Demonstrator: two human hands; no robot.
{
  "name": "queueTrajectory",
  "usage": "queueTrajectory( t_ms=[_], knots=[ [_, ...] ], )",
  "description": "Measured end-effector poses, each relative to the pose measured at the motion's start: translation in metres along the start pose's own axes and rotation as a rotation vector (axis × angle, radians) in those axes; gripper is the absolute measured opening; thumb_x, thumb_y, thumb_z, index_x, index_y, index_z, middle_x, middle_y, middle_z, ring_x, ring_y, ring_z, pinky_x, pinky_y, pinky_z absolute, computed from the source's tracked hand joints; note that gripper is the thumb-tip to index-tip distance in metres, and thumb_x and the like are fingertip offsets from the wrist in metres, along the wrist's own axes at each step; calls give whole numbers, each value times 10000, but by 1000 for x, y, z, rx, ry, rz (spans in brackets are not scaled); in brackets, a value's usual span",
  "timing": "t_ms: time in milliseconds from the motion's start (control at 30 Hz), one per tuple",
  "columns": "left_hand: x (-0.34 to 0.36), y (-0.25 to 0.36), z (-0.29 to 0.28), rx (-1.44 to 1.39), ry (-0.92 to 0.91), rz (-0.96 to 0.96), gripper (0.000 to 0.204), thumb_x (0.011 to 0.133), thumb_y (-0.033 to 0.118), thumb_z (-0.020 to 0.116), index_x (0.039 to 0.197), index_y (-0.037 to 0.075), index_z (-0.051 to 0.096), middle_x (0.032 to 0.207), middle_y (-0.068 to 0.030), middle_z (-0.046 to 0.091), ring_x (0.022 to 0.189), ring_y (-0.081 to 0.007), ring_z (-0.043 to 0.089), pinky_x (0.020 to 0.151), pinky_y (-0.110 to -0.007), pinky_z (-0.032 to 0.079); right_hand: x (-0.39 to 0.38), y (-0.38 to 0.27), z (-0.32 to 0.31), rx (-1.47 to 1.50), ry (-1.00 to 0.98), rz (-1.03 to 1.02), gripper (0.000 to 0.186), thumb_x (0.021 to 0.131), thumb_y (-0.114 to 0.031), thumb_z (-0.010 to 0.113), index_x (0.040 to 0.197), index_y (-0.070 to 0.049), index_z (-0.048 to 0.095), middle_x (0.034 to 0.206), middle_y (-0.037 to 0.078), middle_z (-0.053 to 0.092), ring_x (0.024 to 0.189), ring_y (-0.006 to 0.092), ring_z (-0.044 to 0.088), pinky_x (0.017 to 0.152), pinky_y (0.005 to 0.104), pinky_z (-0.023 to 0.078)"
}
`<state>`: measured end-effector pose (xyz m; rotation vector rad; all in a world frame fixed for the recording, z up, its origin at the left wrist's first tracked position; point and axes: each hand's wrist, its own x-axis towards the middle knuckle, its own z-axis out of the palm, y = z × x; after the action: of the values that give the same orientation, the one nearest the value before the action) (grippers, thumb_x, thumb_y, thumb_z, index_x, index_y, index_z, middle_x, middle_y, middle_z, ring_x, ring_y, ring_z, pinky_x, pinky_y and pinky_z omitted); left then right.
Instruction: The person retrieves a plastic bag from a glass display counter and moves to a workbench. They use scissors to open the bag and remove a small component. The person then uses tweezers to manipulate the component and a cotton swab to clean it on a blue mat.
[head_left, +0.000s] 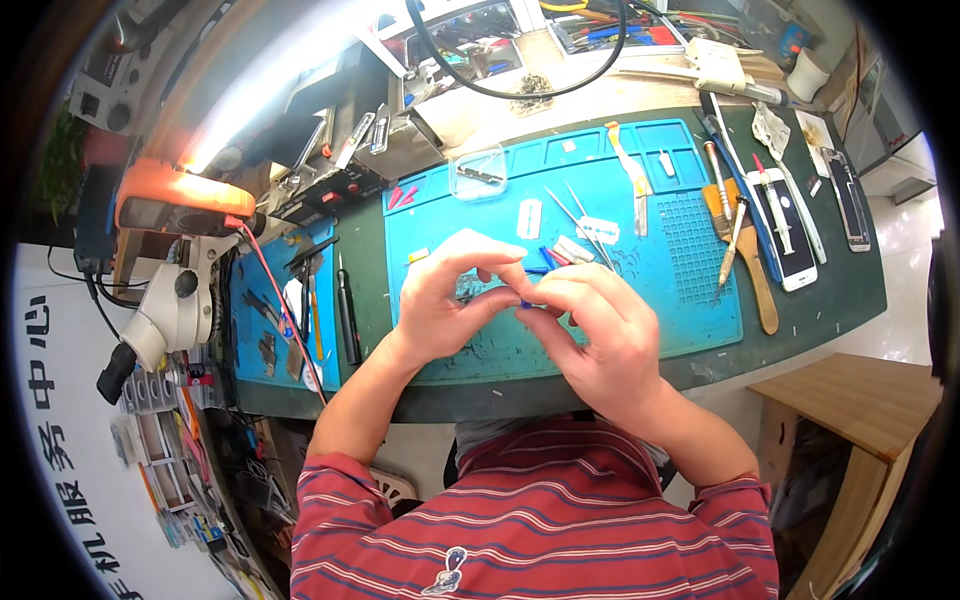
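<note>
Over the blue work mat (660,320), my left hand (445,305) and my right hand (610,335) meet fingertip to fingertip. Both are closed in a pinch around a small blue piece (525,304), mostly covered by the fingers; its kind cannot be made out. Just beyond the fingertips lie several small blue, white and red tubes or sticks (570,250). Farther back rest two flat razor blades (530,218) and a pair of tweezers (583,225), whose tips point away from me. Dark bits are scattered on the mat below my hands.
To the right lie a wooden-handled brush (757,285), a syringe (775,212) and a white phone (797,250). A clear plastic box (478,174) sits at the mat's back left. On the left are a black screwdriver (347,315) and an orange meter (180,200) with a red lead.
</note>
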<state>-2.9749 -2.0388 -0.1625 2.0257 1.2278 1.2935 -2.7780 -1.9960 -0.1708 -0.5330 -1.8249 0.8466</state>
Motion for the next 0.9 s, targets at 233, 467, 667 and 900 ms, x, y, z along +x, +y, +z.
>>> queueTrajectory(
  t_ms=[233,467,667,900],
  knots=[
    [0,-4,2,3,13,-2,513,744,-125,725,1226,-9,593,927,-106,680,850,-179,626,763,-310,484,2,1,2,-13,0,23,258,759,-26,790,973,-68,653,878,74,657,775,277,654,836,415,553],
    [0,-1,-3,70,51,-69,387,773,-110,718,1142,-9,660,947,-108,671,836,-170,618,740,-289,487,7,0,-8,-184,-121,123,196,798,-45,747,970,-72,657,884,68,645,807,267,641,812,390,545],
    [15,4,-11,293,62,-125,220,816,-106,679,998,12,717,963,-82,668,874,-180,640,695,-276,516,14,20,-10,-469,-326,67,141,816,-101,718,936,-76,647,911,62,595,872,250,619,704,362,537],
    [-1,0,2,83,52,-363,223,856,-63,673,1068,4,672,1002,-93,663,865,-168,672,709,-277,564,17,20,0,-450,-318,33,113,843,-97,702,904,-64,613,892,74,592,847,259,628,676,365,531]
  ],
)
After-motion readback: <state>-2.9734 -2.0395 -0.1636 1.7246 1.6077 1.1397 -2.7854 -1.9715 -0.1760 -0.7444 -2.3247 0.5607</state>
